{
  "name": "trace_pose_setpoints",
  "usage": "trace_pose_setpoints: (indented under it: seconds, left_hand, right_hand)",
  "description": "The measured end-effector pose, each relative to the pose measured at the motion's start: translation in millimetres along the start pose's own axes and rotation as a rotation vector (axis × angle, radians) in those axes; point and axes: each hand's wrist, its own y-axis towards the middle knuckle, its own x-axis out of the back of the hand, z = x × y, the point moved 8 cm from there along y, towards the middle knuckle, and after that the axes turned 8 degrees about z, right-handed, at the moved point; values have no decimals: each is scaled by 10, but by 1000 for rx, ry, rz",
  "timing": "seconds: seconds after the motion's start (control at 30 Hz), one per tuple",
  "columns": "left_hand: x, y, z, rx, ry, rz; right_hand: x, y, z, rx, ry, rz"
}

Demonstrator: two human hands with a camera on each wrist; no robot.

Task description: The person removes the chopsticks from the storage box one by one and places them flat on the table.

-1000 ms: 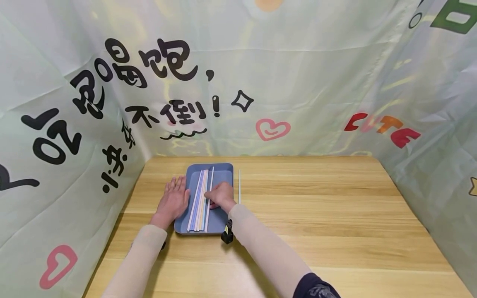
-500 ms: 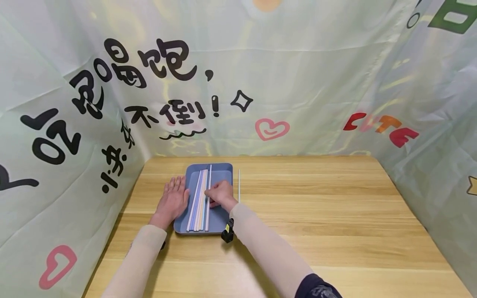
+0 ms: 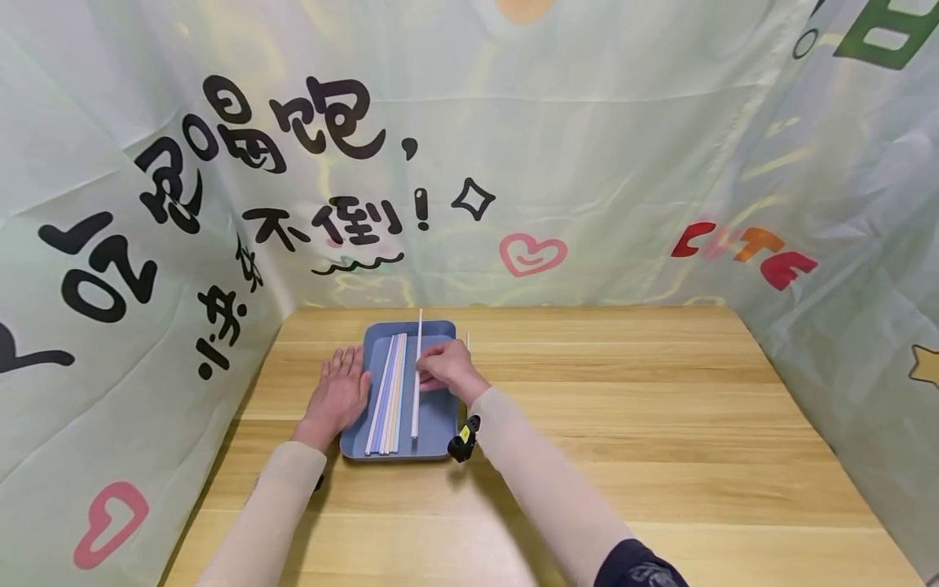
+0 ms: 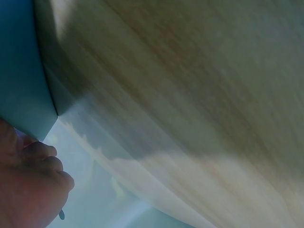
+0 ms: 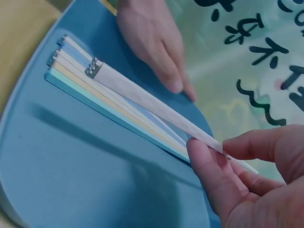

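Right hand [image 3: 451, 366] has lifted one stick [image 5: 156, 107] (slim, pale, straight).

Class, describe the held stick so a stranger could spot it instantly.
On the table sits a blue tray. Over it, the right hand pinches a pale stick. Unlike the row of sticks lying in the tray, it is raised.

Tray [image 3: 436, 414] looks matt plastic, held stick [image 5: 156, 108] smooth w/ metallic end [image 5: 94, 68], tabletop [image 3: 660, 424] semigloss wd, backdrop [image 3: 587, 163] creased cloth.
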Motion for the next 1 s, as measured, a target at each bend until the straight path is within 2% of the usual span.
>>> trace_pose_setpoints:
  seconds: [0.17,0.47,0.77,1.0]
  left_hand:
    - [-15,9,12,0,9,4]
    - [-22,7,21,2,13,9]
    - [-15,-21,10,-11,3,-9]
    - [-16,-9,15,-7,0,-17]
  right_hand:
    - [128,-10,-3,-10,35,17]
    - [383,-66,-28,-17,37,5]
    - [658,-158,-126,-30,-1,-60]
    - [811,-224,-189,-44,-28,-77]
